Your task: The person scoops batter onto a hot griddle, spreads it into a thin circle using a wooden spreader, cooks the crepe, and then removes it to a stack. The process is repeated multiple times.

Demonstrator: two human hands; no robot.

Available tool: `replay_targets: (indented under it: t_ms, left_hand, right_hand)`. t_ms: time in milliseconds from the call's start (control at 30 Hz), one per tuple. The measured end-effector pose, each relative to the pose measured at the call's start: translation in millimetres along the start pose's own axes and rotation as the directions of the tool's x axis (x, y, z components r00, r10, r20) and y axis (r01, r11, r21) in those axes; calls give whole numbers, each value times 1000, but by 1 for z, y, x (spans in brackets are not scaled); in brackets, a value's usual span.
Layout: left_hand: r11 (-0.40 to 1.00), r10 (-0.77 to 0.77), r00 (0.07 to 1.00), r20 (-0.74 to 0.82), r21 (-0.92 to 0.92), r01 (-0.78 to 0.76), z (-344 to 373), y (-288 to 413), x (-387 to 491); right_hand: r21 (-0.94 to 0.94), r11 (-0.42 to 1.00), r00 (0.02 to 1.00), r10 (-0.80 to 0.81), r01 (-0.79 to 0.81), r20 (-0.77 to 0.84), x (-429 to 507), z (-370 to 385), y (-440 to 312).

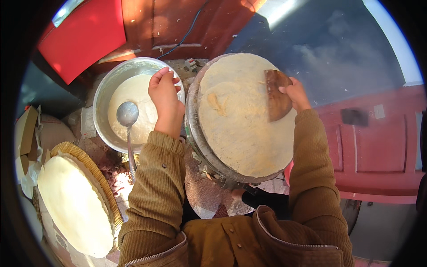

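A thin layer of pale batter [243, 143] covers most of a round griddle [193, 110], with a small thicker lump left of its middle. My right hand [296, 95] grips a brown, half-round scraper [278, 96], whose straight edge is over the batter on the right side. Fingers bent and holding nothing that I can see, my left hand [166, 96] hovers between the griddle and a metal basin [100, 123]. Creamy batter fills part of that basin. A metal ladle [127, 115] lies in it, its handle hanging out over the near rim.
At lower left, a stack of large round flatbreads [75, 207] lies on a woven straw mat [115, 213]. Cardboard boxes [25, 140] and a sack [55, 130] are behind it. A red wooden door [186, 26] and a blue cable [188, 31] are beyond the griddle. Steam drifts at right.
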State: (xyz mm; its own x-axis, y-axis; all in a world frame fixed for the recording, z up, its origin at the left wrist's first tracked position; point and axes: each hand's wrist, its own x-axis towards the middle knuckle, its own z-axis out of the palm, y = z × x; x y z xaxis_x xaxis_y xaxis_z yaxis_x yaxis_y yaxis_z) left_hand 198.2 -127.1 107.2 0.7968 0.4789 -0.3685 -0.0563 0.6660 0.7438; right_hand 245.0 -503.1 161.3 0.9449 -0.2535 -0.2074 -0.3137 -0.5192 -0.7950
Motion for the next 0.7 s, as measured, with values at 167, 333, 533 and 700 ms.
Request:
replay_targets:
  t_ms: [167, 333, 533, 700]
  left_hand:
    - [999, -30, 999, 18, 14, 30, 6, -5, -4]
    - [999, -19, 1000, 25, 27, 18, 3, -2, -1]
    - [998, -48, 998, 47, 37, 46, 3, 2, -1]
    - [997, -77, 992, 95, 20, 75, 2, 4, -6]
  right_hand:
    - [-792, 605, 940, -220, -78, -261, 12, -19, 4]
    - [-735, 653, 913, -162, -186, -375, 35, -18, 8]
    - [-755, 625, 920, -146, -199, -363, 81, -4, -1]
    - [-776, 623, 969, -116, -98, -217, 77, 40, -58]
